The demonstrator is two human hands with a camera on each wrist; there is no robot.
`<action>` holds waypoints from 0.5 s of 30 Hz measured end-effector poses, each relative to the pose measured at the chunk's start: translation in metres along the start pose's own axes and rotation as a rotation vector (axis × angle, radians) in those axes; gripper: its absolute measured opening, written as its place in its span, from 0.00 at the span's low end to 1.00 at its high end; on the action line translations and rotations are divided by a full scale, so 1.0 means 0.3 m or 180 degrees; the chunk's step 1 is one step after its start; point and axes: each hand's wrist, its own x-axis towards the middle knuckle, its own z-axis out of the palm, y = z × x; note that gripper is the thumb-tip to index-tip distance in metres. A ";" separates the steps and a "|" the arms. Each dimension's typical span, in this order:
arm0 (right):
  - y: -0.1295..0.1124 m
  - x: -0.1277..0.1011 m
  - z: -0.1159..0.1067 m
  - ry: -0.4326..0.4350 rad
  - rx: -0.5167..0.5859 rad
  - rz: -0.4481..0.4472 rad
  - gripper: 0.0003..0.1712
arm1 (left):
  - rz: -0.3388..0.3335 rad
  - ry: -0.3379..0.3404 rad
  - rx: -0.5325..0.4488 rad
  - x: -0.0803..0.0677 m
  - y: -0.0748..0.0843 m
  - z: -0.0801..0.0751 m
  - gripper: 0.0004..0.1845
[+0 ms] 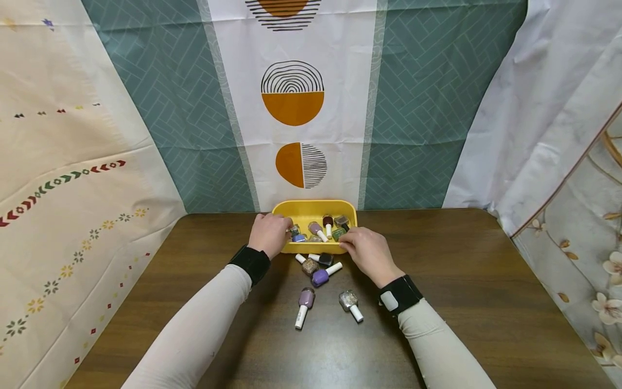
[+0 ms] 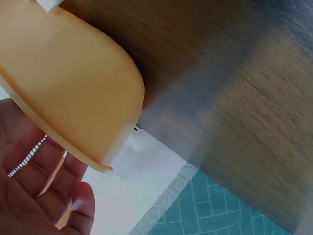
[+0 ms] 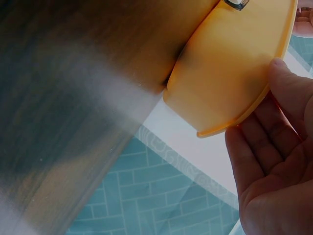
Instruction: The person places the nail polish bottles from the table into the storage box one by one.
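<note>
A yellow bin (image 1: 316,248) stands at the table's back edge with several nail polish bottles inside, among them a lilac bottle (image 1: 315,227), a dark red bottle (image 1: 328,220) and a green bottle (image 1: 338,234). My left hand (image 1: 270,233) reaches over its left side, fingertips beside a small dark glittery bottle (image 1: 294,230); whether it pinches that is hidden. In the left wrist view the other fingers curl loosely behind the rim. My right hand (image 1: 367,249) grips the bin's right front corner, thumb (image 3: 281,73) on the rim, fingers behind it.
In front of the bin lie a gold glitter bottle (image 1: 310,266), a black bottle (image 1: 325,259) and a purple bottle (image 1: 320,277), close together. Nearer are another lilac bottle (image 1: 306,298) and a silver glitter bottle (image 1: 347,299). A patterned curtain (image 1: 311,119) hangs behind the wooden table (image 1: 461,281).
</note>
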 end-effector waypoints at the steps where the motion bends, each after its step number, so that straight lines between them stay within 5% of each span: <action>1: 0.000 0.000 0.000 -0.0001 -0.0001 -0.0003 0.06 | -0.0002 0.0015 -0.0006 -0.003 -0.001 0.001 0.10; 15: -0.001 0.001 -0.002 0.0029 0.0022 -0.0035 0.06 | 0.0106 0.0265 -0.0134 -0.080 0.009 -0.022 0.21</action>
